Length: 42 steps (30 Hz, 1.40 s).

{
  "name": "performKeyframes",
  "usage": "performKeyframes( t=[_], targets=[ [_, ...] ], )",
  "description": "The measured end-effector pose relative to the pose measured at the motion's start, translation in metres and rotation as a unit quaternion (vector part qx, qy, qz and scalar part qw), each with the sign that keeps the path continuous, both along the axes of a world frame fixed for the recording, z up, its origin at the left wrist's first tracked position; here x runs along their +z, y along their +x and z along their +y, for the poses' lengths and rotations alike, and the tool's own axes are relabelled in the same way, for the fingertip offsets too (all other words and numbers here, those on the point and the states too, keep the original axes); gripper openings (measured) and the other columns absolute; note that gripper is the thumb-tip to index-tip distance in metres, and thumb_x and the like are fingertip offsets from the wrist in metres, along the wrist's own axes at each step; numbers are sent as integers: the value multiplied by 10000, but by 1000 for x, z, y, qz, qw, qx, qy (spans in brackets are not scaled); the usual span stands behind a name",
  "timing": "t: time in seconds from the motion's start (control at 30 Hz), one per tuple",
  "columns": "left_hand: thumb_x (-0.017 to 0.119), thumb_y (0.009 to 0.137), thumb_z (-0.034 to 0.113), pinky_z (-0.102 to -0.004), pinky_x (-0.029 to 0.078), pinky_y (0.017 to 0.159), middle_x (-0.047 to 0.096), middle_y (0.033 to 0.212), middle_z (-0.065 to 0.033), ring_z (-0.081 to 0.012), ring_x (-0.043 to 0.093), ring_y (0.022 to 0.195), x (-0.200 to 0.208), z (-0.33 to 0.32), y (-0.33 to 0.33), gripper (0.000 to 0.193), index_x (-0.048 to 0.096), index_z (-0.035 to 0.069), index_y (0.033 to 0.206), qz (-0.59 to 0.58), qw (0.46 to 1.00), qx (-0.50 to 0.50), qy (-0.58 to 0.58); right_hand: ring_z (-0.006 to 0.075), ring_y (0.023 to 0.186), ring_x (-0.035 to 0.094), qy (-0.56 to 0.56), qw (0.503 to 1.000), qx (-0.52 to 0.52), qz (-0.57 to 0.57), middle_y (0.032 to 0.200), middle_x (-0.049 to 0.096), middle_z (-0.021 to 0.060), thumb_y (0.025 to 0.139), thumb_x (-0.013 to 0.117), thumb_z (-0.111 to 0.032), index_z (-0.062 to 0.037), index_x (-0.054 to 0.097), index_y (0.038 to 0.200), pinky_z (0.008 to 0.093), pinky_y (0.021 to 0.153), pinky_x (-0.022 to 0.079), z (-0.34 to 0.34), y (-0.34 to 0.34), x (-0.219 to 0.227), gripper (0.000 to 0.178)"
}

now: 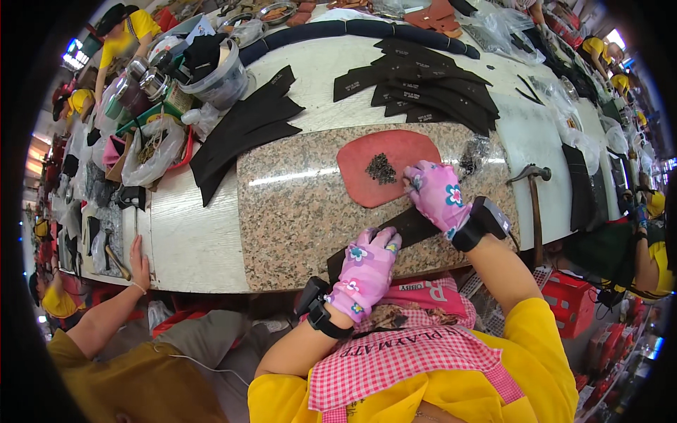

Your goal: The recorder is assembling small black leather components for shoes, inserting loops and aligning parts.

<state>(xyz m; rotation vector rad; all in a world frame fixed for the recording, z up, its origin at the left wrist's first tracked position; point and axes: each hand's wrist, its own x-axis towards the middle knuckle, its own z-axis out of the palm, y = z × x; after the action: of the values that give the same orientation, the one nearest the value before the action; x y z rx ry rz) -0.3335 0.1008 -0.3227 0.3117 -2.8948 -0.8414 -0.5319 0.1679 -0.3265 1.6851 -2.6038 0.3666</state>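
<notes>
The right hand (437, 194) is in at the near right part of the red mat (416, 144), fingertips down beside the heap of small dark pieces (381, 169), and this looks like the pick-up step: 1 piece being singled out for the black strip (417, 224). That strip lies just on the near side of the mat, slantwise across the granite slab (282, 211); the heap sits around the mat's middle.

The next move seems to call for a clean pinch on 1 small piece, then a careful carry to the strip, the left hand (367, 264) keeping it flat.

Now the pose! The left hand is on the mat's near side, back up, fingers bent down onto the strip; steadying it, I'd judge, though whether they press or pinch I can't tell. The right reaches over the mat's edge, knuckles up, fingers curled toward the heap; whether they grasp a piece is hidden. The hammer (537, 204) lies right of the mat, touched by neither hand.
</notes>
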Motion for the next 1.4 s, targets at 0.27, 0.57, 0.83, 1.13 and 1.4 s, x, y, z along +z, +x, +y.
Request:
performKeyframes(
  t=[0.27,0.57,0.83,1.13,1.4],
  targets=[
    [584,712,47,-431,456,891,539,1187,-109,-348,497,1067,-1,1,-2,479,573,68,1190,-18,1000,-1,0,248,847,601,36,996,16,76,875,604,65,754,641,-272,-124,642,924,407,746,433,-13,10,-2,226],
    [571,721,52,-437,463,879,541,1185,-99,-353,495,1069,1,1,-5,460,577,64,1180,-23,1000,-3,-4,225,811,602,21,990,22,137,813,591,49,723,628,-244,-141,612,826,385,756,426,-14,15,-9,147],
    [565,719,51,-438,468,871,544,1183,-101,-362,495,1063,-3,0,-3,454,581,73,1172,-25,1000,-1,-3,288,803,606,17,989,-22,-147,844,602,87,697,691,-218,-130,631,868,419,781,433,20,19,9,202],
    [583,709,47,-431,471,863,548,1177,-104,-361,505,1042,-7,-2,-4,458,590,84,1165,4,1000,-3,7,284,818,597,-31,978,58,-197,842,603,55,687,697,-179,-119,639,913,424,777,435,58,29,-8,241],
    [576,718,46,-441,469,863,546,1174,-97,-358,503,1042,-2,-1,-3,424,604,84,1140,-16,1000,2,-6,290,767,623,-18,987,119,-107,808,645,87,726,691,-144,-98,667,859,385,684,474,49,23,6,143]
  ],
)
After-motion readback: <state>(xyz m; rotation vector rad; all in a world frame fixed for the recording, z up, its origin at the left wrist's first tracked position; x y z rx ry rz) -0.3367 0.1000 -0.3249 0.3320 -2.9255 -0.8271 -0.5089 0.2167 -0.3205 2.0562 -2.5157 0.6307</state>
